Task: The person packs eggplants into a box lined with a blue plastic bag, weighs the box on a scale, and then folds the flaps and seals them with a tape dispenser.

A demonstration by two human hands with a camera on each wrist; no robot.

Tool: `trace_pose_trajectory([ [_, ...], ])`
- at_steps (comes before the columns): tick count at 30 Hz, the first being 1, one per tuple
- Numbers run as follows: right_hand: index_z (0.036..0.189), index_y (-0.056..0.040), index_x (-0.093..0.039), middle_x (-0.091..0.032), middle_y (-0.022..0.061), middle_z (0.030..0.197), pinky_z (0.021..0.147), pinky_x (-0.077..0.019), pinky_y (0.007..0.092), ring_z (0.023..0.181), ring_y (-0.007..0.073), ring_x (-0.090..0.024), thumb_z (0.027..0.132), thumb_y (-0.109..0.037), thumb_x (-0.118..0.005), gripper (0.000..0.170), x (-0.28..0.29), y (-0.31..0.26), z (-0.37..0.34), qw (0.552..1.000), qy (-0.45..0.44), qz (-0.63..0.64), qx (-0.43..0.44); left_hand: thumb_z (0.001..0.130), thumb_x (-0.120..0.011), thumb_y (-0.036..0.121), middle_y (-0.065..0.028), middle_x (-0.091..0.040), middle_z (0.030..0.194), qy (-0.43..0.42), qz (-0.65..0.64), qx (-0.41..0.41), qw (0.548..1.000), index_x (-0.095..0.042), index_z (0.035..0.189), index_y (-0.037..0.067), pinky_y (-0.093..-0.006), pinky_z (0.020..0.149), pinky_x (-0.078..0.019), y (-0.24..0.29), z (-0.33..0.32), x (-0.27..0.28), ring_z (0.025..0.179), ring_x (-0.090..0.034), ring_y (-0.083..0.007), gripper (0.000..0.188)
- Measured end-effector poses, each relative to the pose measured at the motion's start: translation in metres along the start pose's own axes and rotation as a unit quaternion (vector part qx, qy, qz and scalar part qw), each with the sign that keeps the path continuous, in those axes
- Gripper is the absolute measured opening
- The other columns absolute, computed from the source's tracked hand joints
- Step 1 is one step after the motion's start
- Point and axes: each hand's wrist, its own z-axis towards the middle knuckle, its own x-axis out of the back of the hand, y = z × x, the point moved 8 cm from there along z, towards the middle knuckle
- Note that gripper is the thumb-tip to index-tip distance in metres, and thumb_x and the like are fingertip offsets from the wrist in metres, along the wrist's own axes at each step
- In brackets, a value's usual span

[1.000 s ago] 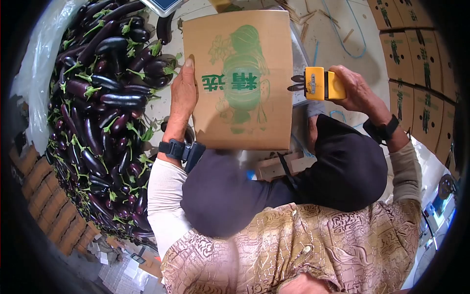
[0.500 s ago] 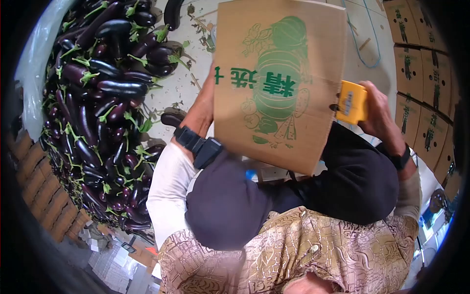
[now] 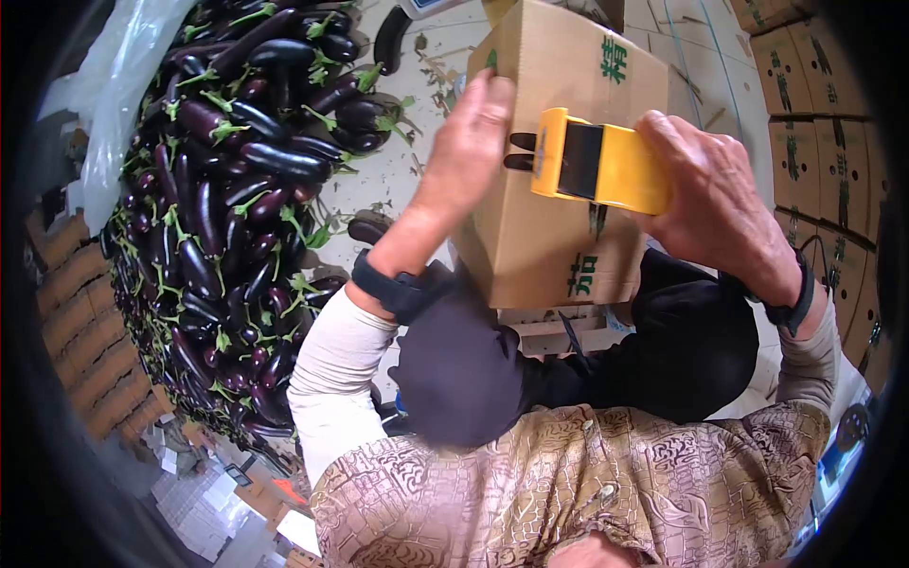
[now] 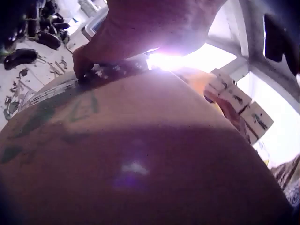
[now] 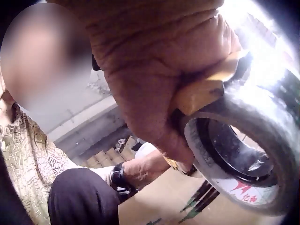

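A closed cardboard box [image 3: 540, 237] with green printing stands tilted over the person's knees. The left hand [image 3: 464, 151] presses on its upper left edge, one finger bent down over the box in the left wrist view. My right hand [image 3: 710, 194] grips a yellow tape dispenser [image 3: 630, 170] over the box's narrow printed side. The dispenser's dark-tipped front points at the left hand, close to the edge. In the right wrist view a large roll of clear tape [image 5: 281, 136] sits in the dispenser, and the palm hides much of the handle.
A big heap of eggplants [image 3: 227, 237] lies on the left beside a clear plastic sheet [image 3: 133, 114]. Printed boxes [image 3: 805, 161] are stacked on the right. Loose stalks and scraps litter the floor [image 3: 436, 76]. A single eggplant [image 3: 390, 40] lies apart.
The box has turned from its broad printed face to a narrow side. The left hand has moved to its upper left edge. The right hand has brought the tape dispenser leftward over the box.
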Motion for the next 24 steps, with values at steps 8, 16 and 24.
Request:
trace_pose_trajectory([
  [8, 0.105, 0.0018, -0.052, -0.063, 0.024, 0.088, 0.068, -0.0512, 0.0496, 0.077, 0.0433, -0.065, 0.069, -0.01, -0.073, 0.043, -0.014, -0.027, 0.032, 0.995, -0.09, 0.005, -0.034, 0.105, -0.035, 0.042, -0.0235, -0.069, 0.097, -0.001, 0.295, -0.083, 0.952, -0.056, 0.128, 0.005, -0.0496, 0.08, -0.0517, 0.014, 0.004, 0.024, 0.093, -0.065, -0.0453, 0.048],
  [16, 0.095, 0.0095, -0.054, -0.065, 0.0262, 0.071, 0.065, -0.055, 0.0458, 0.072, 0.0412, -0.069, 0.067, -0.004, -0.065, 0.033, -0.013, -0.056, 0.051, 0.997, -0.028, 0.015, 0.072, 0.105, -0.03, 0.047, -0.0233, -0.07, 0.098, 0.052, 0.41, 0.006, 0.911, -0.065, 0.12, 0.012, -0.0565, 0.086, -0.0487, -0.028, 0.006, 0.064, 0.097, -0.063, -0.0494, 0.053],
  [24, 0.107, -0.0025, -0.048, -0.063, 0.0209, 0.083, 0.066, -0.0512, 0.0473, 0.077, 0.0425, -0.064, 0.073, -0.016, -0.081, 0.049, 0.002, 0.021, -0.028, 0.999, -0.017, -0.036, 0.031, 0.104, -0.031, 0.043, -0.0231, -0.069, 0.103, 0.058, 0.454, 0.015, 0.889, -0.065, 0.125, 0.015, -0.0582, 0.086, -0.0484, -0.037, 0.01, 0.072, 0.094, -0.063, -0.0501, 0.048],
])
